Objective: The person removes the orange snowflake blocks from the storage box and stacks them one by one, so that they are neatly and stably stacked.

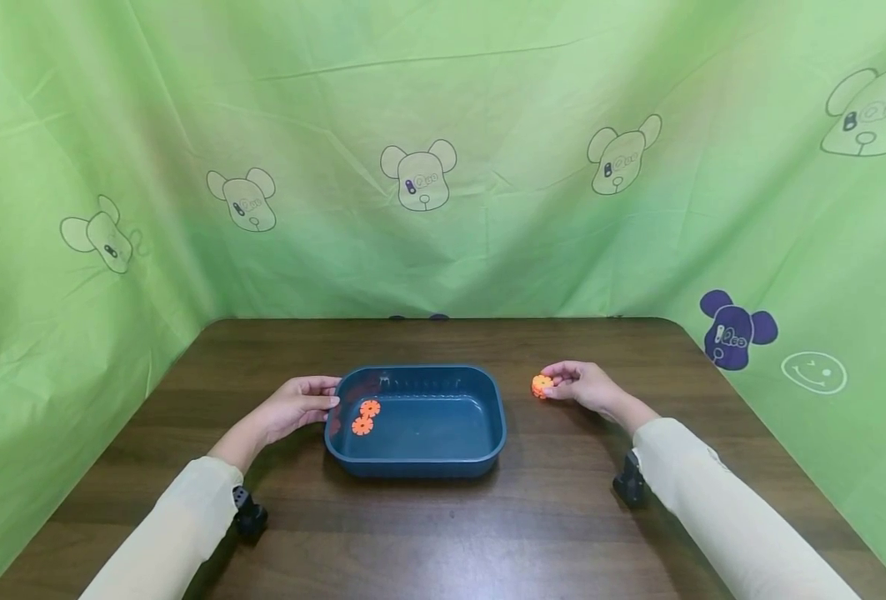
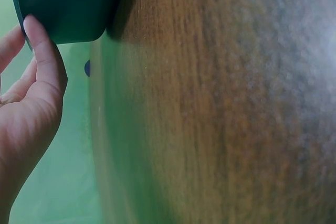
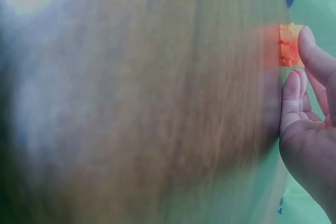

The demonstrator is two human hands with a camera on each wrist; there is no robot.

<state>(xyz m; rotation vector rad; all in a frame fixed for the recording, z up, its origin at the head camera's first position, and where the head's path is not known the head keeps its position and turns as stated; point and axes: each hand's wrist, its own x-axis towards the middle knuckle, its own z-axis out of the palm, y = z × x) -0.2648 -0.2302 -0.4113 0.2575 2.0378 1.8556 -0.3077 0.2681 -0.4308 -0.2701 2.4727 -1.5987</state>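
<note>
A dark blue rectangular plastic basin (image 1: 427, 471) stands on the table. My left hand (image 1: 296, 408) is at its left end, the thumb and fingers pinching the rim; in the left wrist view the thumb lies on the basin's outer wall (image 2: 68, 9). Inside, toward the left, lie two orange snowflake discs (image 1: 362, 426) with notched edges, close together. To the right of the basin, my right hand (image 1: 581, 387) pinches a small stack of orange snowflake discs (image 3: 287, 45) between thumb and fingers, low at the tabletop. Part of the stack is hidden behind the thumb.
Brown wood-grain table (image 1: 443, 533) extends around the basin on every side. A green printed cloth (image 1: 503, 242) hangs behind the table's far edge and along both sides. Black wrist cameras (image 1: 250, 515) sit under both sleeves, close over the table.
</note>
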